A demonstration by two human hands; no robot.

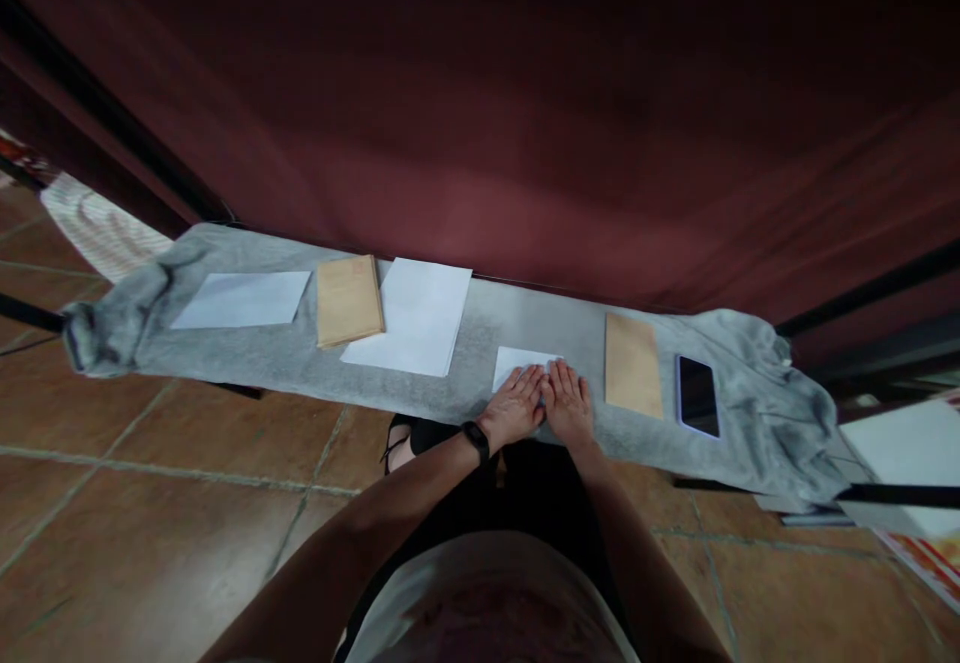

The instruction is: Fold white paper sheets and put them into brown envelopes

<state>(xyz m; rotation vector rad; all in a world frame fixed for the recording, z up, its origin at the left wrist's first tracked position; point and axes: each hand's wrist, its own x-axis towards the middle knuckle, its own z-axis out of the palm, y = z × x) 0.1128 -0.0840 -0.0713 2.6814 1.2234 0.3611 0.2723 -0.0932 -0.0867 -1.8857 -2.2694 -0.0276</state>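
A small white sheet of paper (514, 359), seemingly folded, lies on the grey cloth in front of me. My left hand (516, 406) rests flat on its near part, fingers stretched forward; a dark band circles that wrist. Close beside it, my right hand (569, 403) lies flat with extended fingers over the paper's right edge. Both palms hide much of the sheet. To the right is a brown envelope (634, 365). Left of my hands is a stack of white paper (420, 318), its left corner under a pile of brown envelopes (349, 301).
Grey cloth (525, 303) covers a long narrow table, bunched at both ends. A phone (697, 395) lies at the right, and another white sheet (244, 300) at the far left. A dark red curtain (480, 173) hangs along the back edge. Tiled floor (187, 503) shows below.
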